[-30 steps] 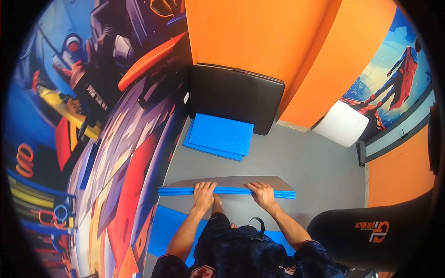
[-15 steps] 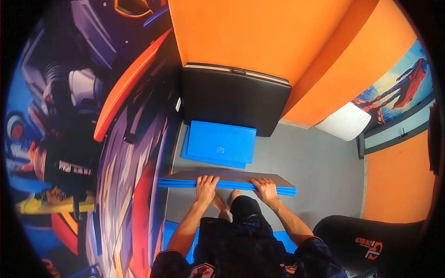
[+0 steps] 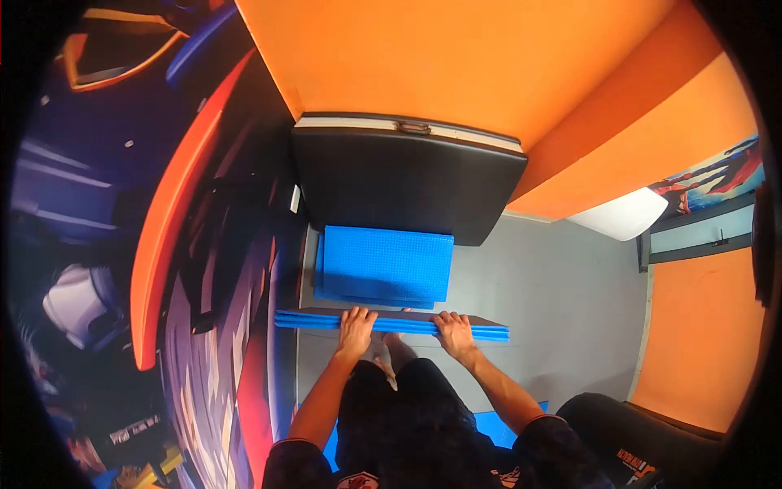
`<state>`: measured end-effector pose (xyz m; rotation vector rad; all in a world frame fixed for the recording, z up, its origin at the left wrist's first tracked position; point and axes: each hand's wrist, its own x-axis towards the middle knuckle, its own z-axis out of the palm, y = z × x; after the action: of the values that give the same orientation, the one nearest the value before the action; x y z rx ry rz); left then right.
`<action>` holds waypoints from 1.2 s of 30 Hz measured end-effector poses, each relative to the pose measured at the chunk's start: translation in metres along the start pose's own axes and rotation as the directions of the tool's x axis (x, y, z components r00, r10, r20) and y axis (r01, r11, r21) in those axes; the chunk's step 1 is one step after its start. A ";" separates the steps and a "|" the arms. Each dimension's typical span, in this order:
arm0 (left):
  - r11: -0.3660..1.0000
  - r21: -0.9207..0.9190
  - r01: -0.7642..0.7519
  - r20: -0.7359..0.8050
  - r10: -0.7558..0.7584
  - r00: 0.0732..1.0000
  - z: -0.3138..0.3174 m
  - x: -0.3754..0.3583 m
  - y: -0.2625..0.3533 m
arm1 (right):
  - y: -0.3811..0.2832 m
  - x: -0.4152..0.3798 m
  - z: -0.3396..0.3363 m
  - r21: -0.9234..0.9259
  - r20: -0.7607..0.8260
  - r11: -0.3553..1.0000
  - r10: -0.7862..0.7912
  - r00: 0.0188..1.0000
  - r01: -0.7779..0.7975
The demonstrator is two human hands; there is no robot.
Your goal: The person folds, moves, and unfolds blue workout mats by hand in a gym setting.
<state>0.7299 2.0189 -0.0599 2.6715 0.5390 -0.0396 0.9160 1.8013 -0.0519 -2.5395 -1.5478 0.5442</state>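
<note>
A folded exercise mat [image 3: 407,326], blue in several layers with a dark grey outer face, is held across in front of my legs. My left hand [image 3: 356,330] wraps over its edge left of the middle. Further right, my right hand [image 3: 456,332] grips the same edge, thumb side inward. Both hands hide parts of the mat. Just beyond it, stacked blue folded mats [image 3: 387,261] lie on the grey floor, their near edge close to the held mat.
A black folded treatment table [image 3: 407,175] with a handle leans on the orange wall. A mural wall [image 3: 220,326] rises close on the left. A white rounded object [image 3: 623,213] is at the right, a black padded item [image 3: 635,432] at the lower right. More blue matting [image 3: 497,428] lies behind me.
My view has shifted, and the black table and stacked mats appear larger and nearer. The held mat has come closer to the stack, still gripped by both hands. My legs have changed position.
</note>
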 end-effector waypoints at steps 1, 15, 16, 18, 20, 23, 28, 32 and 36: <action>1.000 0.019 0.007 0.028 -0.008 1.000 0.006 0.013 -0.010 | 0.006 0.014 0.009 -0.015 0.014 1.000 0.002 1.000 -0.001; 0.973 0.224 -0.050 0.215 0.000 0.977 0.142 0.155 -0.143 | 0.078 0.194 0.153 0.020 0.129 0.994 0.107 0.986 -0.111; 0.961 0.270 -0.052 0.216 -0.008 0.976 0.146 0.176 -0.149 | 0.087 0.212 0.161 0.019 0.121 0.994 0.107 0.987 -0.110; 0.959 0.283 -0.029 0.190 -0.027 0.981 0.161 0.196 -0.162 | 0.093 0.236 0.174 0.053 0.098 0.992 0.107 0.989 -0.113; 0.971 0.239 0.016 0.197 -0.065 0.978 0.185 0.211 -0.181 | 0.100 0.258 0.194 0.020 0.078 0.995 0.099 0.992 -0.101; 0.943 0.329 0.037 -0.093 -0.007 0.996 0.204 0.220 -0.193 | 0.122 0.288 0.238 0.021 -0.067 0.995 0.102 0.993 -0.101; 0.948 -0.099 0.303 -0.116 -0.314 0.942 0.264 0.168 -0.193 | 0.158 0.364 0.244 -0.085 -0.026 0.995 0.054 0.998 -0.056; 0.522 -0.528 0.670 0.188 -0.697 0.692 0.389 0.098 -0.217 | 0.190 0.414 0.267 -0.112 0.189 0.989 0.116 0.975 -0.096; -0.345 -0.579 0.739 0.701 -0.674 0.234 0.429 0.068 -0.215 | 0.208 0.433 0.308 -0.020 0.265 0.994 0.108 0.958 -0.106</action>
<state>0.7343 2.0518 -0.5428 0.7252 1.6126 -0.1386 1.1571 2.0580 -0.5010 -2.6557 -1.4935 0.9312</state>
